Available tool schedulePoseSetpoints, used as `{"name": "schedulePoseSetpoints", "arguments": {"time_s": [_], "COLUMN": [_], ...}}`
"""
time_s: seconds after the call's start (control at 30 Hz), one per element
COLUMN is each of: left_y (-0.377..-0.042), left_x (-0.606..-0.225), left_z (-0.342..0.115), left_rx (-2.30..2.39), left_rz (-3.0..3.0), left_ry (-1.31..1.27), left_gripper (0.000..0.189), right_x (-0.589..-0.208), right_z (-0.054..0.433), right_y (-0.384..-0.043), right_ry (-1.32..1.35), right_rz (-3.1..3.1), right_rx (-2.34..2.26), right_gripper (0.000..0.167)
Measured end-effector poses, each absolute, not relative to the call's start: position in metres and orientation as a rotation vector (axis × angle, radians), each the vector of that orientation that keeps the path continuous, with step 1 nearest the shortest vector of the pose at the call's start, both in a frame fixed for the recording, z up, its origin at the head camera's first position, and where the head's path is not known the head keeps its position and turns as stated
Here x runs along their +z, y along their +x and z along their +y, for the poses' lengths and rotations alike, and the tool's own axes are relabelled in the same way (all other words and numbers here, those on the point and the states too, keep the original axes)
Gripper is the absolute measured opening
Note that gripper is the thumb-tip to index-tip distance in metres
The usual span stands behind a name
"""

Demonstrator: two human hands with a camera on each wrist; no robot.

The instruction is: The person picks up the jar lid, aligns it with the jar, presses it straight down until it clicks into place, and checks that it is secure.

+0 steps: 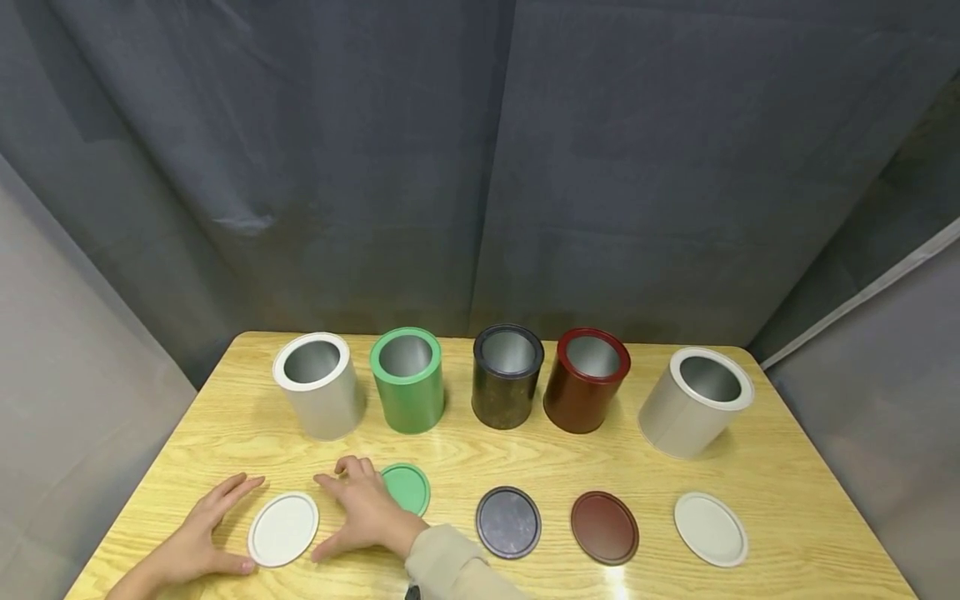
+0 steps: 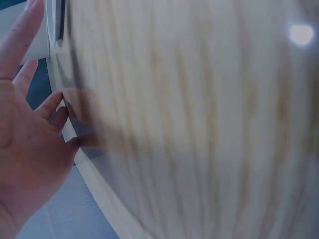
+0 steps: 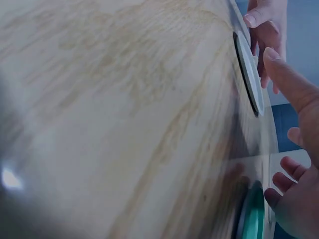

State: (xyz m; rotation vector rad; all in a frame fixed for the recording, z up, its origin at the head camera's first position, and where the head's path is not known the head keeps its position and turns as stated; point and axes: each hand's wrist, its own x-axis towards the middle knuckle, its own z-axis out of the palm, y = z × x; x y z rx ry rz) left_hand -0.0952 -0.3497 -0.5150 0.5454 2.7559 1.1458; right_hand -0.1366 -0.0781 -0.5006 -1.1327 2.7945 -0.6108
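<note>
A round white lid (image 1: pixel 283 530) lies flat on the table between the two hands. On its left is the left hand (image 1: pixel 189 537), fingers spread and thumb apart, the thumb tip close to the lid's edge; whether it touches cannot be told. The right hand (image 1: pixel 366 510) hovers on the lid's other side, its fingers loosely bent with nothing between them. Partly behind the right hand lies a green lid (image 1: pixel 407 487). In the right wrist view the white lid (image 3: pixel 250 74) shows edge-on between both hands. The left wrist view shows the left palm (image 2: pixel 32 144) above the wood.
Along the back stand a white can (image 1: pixel 321 400), a green can (image 1: pixel 411 400), a black can (image 1: pixel 501 396), a dark red can (image 1: pixel 581 396) and another white can (image 1: pixel 682 417), all uncovered. To the right lie a black lid (image 1: pixel 508 522), a dark red lid (image 1: pixel 604 528) and a white lid (image 1: pixel 711 529).
</note>
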Motion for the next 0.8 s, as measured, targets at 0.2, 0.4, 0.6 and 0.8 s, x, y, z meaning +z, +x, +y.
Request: {"name": "schedulePoseSetpoints", "arguments": {"time_s": [0.2, 0.4, 0.6, 0.8], "left_y": [-0.094, -0.094, -0.093, -0.093], "left_x": [-0.519, -0.523, -0.523, -0.522], "left_z": [-0.347, -0.345, -0.343, -0.342], "left_rx": [1.086, 1.03, 0.991, 0.961], "left_rz": [2.805, 2.865, 2.875, 2.885], "left_ry": [0.513, 0.51, 0.497, 0.485], "left_gripper": [0.092, 0.087, 0.082, 0.079], "right_x": [-0.505, -0.509, -0.511, -0.508], "right_z": [-0.082, -0.087, -0.093, -0.098], "right_y": [-0.134, -0.134, -0.132, -0.131], "right_ry": [-1.104, -1.087, -1.074, -1.024], "right_rz": [2.804, 2.847, 2.878, 2.893], "right_rx": [-0.535, -0.426, -0.322, -0.32], "right_gripper": [0.095, 0.092, 0.083, 0.076]}}
